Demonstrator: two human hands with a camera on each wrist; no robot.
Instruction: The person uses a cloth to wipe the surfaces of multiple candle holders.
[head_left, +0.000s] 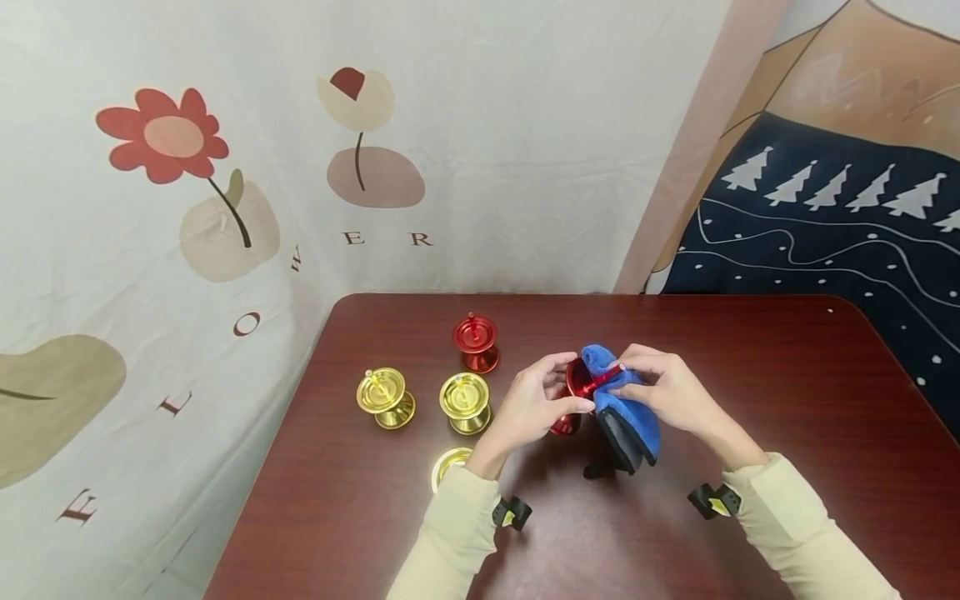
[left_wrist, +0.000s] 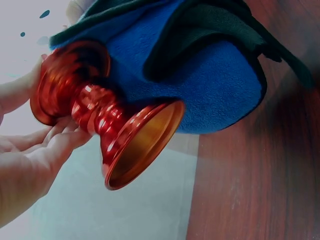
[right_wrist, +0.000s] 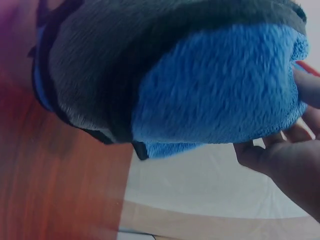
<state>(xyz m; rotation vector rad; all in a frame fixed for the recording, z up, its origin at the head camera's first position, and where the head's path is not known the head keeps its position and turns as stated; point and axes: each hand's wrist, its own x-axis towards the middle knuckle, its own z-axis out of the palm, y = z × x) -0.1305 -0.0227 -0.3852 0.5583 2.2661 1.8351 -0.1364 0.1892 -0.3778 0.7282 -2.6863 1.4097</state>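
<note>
Tilted over the table, a shiny red metal candle holder (head_left: pixel 577 377) with a thin central spike is gripped by my left hand (head_left: pixel 528 407). In the left wrist view its hollow flared base (left_wrist: pixel 145 147) faces the camera, and the fingers support the dish end. My right hand (head_left: pixel 666 387) pinches a blue and dark grey cloth (head_left: pixel 637 417) around the spike side of the holder. The cloth's loose part hangs down, its dark-edged folds filling much of the right wrist view. Cloth and fingers hide part of the dish.
Left of my hands stand another red candle holder (head_left: pixel 476 337) and two gold candle holders, one nearer (head_left: pixel 465 402) and one farther left (head_left: pixel 386 400). A third gold one (head_left: pixel 447 467) is partly covered by my left sleeve. Printed fabric (head_left: pixel 525 167) hangs behind the brown table (head_left: pixel 750 350).
</note>
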